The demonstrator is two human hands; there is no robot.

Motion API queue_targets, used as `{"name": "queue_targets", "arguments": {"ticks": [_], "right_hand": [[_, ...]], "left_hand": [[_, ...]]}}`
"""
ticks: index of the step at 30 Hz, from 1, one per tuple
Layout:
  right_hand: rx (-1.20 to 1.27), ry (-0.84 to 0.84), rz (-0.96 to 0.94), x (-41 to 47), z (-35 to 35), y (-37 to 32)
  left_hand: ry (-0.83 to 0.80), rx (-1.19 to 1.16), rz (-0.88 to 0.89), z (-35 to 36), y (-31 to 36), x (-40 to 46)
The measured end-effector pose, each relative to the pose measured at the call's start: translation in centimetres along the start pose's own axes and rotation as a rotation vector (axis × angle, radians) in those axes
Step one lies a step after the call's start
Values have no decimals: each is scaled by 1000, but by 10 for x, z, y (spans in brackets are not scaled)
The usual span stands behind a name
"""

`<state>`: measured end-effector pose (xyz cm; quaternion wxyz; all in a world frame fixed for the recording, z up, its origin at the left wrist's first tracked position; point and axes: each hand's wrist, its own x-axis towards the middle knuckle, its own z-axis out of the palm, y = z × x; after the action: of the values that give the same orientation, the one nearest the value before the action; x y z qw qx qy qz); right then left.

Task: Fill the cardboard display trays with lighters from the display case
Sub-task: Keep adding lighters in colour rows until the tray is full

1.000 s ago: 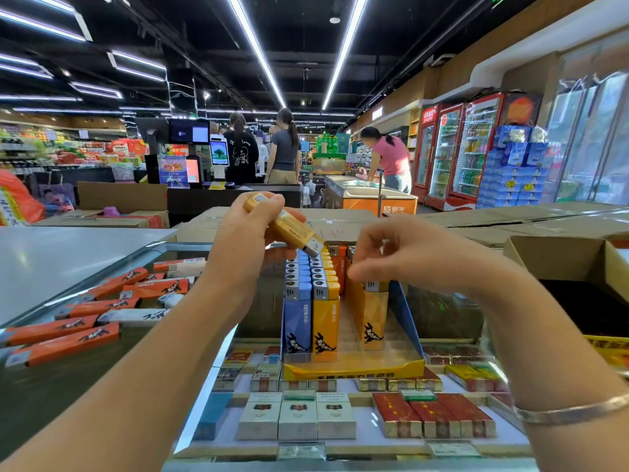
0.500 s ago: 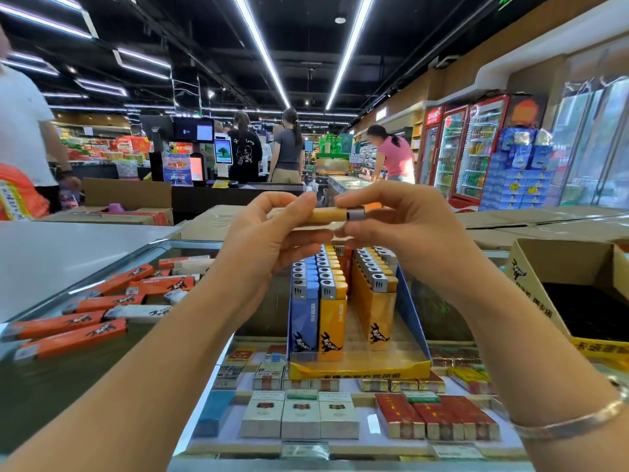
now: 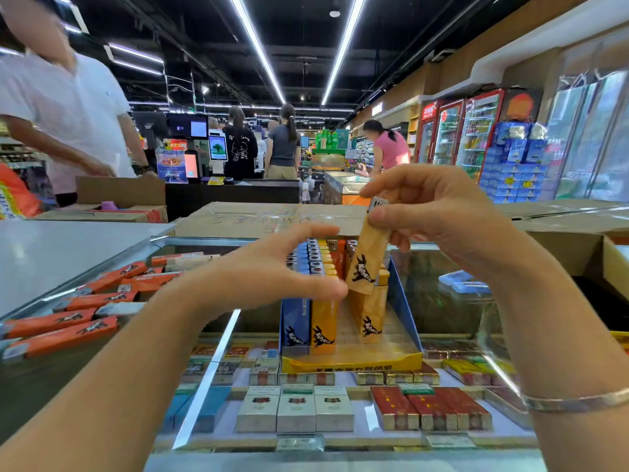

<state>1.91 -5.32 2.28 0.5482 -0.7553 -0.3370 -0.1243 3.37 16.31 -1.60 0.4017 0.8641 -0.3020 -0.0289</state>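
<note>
My right hand (image 3: 432, 209) pinches the metal top of a yellow lighter (image 3: 366, 260), which hangs upright over the cardboard display tray (image 3: 354, 362). The tray stands on the glass display case (image 3: 442, 294) and holds rows of blue, yellow and orange lighters (image 3: 315, 267). My left hand (image 3: 272, 267) hovers just left of the held lighter with fingers spread and relaxed, its fingertips close to the lighter's lower end and holding nothing. Several loose orange lighters (image 3: 78, 308) lie on the glass at the left.
Cigarette packs (image 3: 296, 410) fill the shelf under the glass. An open cardboard box (image 3: 612, 267) sits at the right, flat cartons (image 3: 265, 218) lie behind the tray. A person in a white shirt (image 3: 68, 114) stands at the far left counter.
The yellow lighter passed from my left hand to my right and turned from level to upright. My left hand let go and dropped lower. A person in white stepped closer at the left.
</note>
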Motion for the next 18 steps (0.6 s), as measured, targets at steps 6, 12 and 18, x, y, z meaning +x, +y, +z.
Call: {"name": "queue_targets", "arguments": {"ticks": [6,12,18], "right_hand": [[-249,-232,119,-2,2,0],[-486,-332,201,0,9,1],[-496,-376,217,-3,8,-4]], "left_hand": [[5,237,54,7,-9,3],[39,271,97,7,-11,4],[34,277,106,8,-11,4]]}}
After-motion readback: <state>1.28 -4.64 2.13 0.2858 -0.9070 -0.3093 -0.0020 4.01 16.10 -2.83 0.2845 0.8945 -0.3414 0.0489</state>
